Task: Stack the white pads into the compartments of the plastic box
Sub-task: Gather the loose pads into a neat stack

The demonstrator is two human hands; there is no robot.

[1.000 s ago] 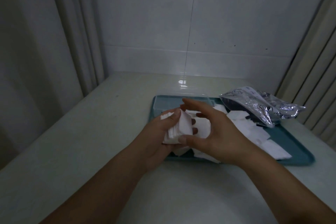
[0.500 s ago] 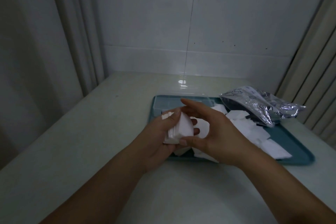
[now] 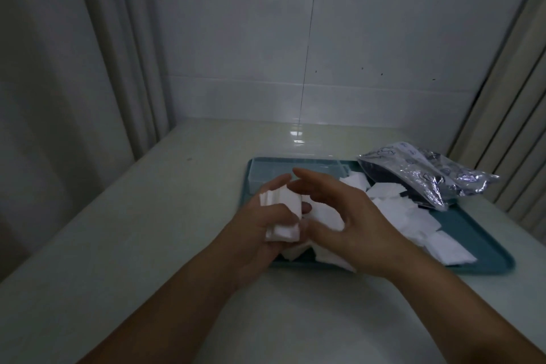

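The left hand (image 3: 260,224) held a stack of pads (image 3: 282,216) in a curled grip above the tray (image 3: 472,233). The right hand (image 3: 351,216) hovered beside the stack, fingers relaxed, grip wide. Loose pads (image 3: 413,216) lay on the tray.

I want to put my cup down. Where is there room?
The pale counter left of the teal tray is bare, as is the strip behind it to the wall. The tray is crowded: loose white pads, foil bag, both hands over it.
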